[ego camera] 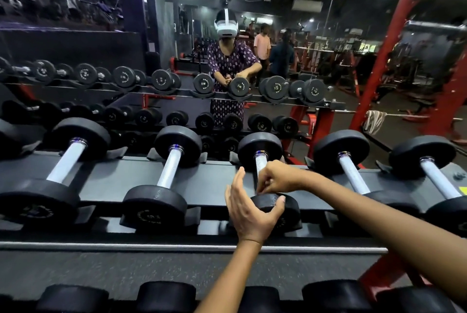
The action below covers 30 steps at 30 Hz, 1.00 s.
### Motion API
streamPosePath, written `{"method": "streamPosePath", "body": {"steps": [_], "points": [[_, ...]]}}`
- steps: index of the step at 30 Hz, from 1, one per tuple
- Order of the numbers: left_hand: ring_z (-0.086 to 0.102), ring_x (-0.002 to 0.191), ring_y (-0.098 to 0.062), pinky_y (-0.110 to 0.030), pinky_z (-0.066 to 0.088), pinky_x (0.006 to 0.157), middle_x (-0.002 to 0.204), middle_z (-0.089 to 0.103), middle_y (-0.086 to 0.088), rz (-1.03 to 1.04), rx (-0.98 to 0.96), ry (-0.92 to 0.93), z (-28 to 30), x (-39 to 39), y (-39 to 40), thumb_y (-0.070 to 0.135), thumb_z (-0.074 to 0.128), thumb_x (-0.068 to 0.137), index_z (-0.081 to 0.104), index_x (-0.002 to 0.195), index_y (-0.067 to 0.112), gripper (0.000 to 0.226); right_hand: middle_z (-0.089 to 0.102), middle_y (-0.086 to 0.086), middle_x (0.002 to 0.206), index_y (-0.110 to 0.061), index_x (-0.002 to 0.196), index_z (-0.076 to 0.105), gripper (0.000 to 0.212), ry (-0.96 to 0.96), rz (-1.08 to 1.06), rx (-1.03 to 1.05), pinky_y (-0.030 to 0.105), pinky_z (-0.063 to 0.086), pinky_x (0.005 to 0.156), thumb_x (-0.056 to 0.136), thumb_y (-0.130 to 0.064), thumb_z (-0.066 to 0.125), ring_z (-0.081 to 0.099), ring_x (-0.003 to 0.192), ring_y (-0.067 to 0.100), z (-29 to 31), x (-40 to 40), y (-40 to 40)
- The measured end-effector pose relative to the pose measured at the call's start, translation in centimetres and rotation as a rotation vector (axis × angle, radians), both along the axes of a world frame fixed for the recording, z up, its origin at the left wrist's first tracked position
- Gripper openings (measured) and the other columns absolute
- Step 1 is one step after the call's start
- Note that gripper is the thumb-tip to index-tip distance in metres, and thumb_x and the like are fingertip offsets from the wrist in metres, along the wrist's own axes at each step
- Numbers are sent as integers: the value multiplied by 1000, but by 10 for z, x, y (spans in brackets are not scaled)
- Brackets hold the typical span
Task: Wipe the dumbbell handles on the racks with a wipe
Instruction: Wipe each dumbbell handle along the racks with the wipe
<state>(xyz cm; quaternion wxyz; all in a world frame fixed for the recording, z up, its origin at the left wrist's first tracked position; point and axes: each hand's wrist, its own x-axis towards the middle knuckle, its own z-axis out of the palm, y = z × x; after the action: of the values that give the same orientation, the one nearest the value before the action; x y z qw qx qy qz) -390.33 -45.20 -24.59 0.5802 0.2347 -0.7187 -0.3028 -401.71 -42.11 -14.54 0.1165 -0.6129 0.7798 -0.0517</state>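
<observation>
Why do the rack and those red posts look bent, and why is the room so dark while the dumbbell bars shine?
Head view: the wide-angle lens bows the dark metal rack and tilts the red steel post. The room is dim, lit by small ceiling spots. The silver knurled dumbbell handles catch that light as bluish glare. The mirror behind doubles everything. The edges look soft, while the left hand and right hand stay fairly sharp.

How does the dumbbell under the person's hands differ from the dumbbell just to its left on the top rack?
The dumbbell under the hands has its handle partly covered by the right hand, while the left neighbour shows a bare handle. The left hand cups the first one's near head; the neighbour's is untouched. Both are black with silver handles, resting in cradles on the rack.
</observation>
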Motion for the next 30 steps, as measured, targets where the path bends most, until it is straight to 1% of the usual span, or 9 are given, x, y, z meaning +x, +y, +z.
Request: {"method": "streamPosePath", "body": {"steps": [4, 7, 11, 13, 16, 19, 23, 28, 30], "points": [[54, 117, -20, -59, 42, 99, 132, 56, -8, -14, -12, 29, -1, -2, -2, 58, 65, 64, 40, 133, 8, 89, 63, -6, 65, -1, 85, 74, 14, -180, -107, -5, 8, 40, 57, 73, 4, 70, 54, 54, -6, 1, -24, 21], [56, 114, -20, -54, 37, 104, 131, 56, -5, -10, -27, 59, -4, -6, -5, 58, 64, 64, 42, 131, 8, 87, 68, 3, 72, -3, 86, 75, 15, -177, -91, -44, 13, 43, 61, 74, 3, 68, 57, 62, 4, -3, -16, 18], [54, 116, -20, -43, 26, 110, 132, 56, -6, -4, -25, 54, -9, -9, -6, 60, 63, 64, 42, 131, 8, 87, 63, -11, 76, -7, 91, 75, 16, -69, 3, 16, 4, 36, 63, 78, -3, 66, 53, 63, -15, 1, 4, 1], [53, 117, -20, -40, 23, 112, 132, 56, -6, -24, -11, 34, -8, -7, -4, 60, 63, 64, 41, 132, 9, 88, 64, -9, 75, -8, 93, 75, 19, -52, -10, 76, 4, 35, 60, 78, -2, 65, 52, 60, -17, 6, -1, 1], [53, 118, -18, -40, 21, 112, 132, 56, -5, -43, 0, 32, -4, -5, -3, 61, 62, 65, 41, 132, 10, 87, 66, -7, 70, -6, 92, 74, 18, -89, -47, 126, 8, 36, 59, 77, -1, 66, 53, 54, -12, 11, -7, 7], [52, 119, -17, -40, 20, 112, 132, 57, -5, -25, -6, 30, -6, -5, -5, 62, 62, 64, 41, 132, 11, 87, 72, 4, 85, -7, 93, 74, 19, -1, -7, 122, 9, 37, 61, 79, -3, 62, 56, 64, -6, 9, 6, -4], [49, 120, -15, -43, 19, 112, 131, 57, -6, -12, -11, 16, -6, -5, -4, 63, 61, 65, 40, 132, 11, 87, 71, 8, 94, -6, 97, 72, 22, 51, 25, 217, 20, 42, 65, 81, -2, 58, 58, 74, 11, 12, 17, -18], [50, 121, -16, -46, 22, 112, 131, 57, -7, -11, -11, -2, -5, -4, -3, 61, 61, 66, 40, 131, 11, 85, 73, 8, 84, -5, 94, 74, 18, -186, -79, 122, 7, 42, 61, 78, 0, 67, 56, 57, -8, 13, -8, 8], [51, 121, -18, -49, 29, 111, 132, 57, -8, -10, -22, -7, -5, -3, -4, 59, 61, 67, 41, 132, 8, 85, 71, 3, 79, -4, 93, 74, 17, -173, -79, 70, 5, 40, 60, 78, 0, 66, 55, 57, -10, 7, -4, 6]]}}
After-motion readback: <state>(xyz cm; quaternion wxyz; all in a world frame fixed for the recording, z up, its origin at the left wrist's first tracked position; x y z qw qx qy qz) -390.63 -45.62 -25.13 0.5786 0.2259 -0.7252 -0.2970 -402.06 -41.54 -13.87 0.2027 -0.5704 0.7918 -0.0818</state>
